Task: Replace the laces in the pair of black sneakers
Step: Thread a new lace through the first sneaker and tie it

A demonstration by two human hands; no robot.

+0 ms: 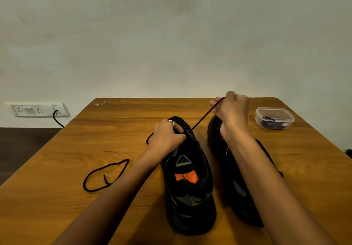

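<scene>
The left hand curls over the left sneaker's toe end, fingers pinching at its eyelets. The right hand, raised toward the table's far edge, grips a taut lace running up from that sneaker. The right sneaker lies beside it, under the right forearm. Near the far right corner is a tub.

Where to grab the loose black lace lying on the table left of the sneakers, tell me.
Take the loose lace at its free tip, which lies inside the loop and points away from you. Come from above with the left hand, pinching thumb and forefinger; the lace lies flat on the table, so only a top pinch seems workable, and the stiff tip threads first.
</scene>
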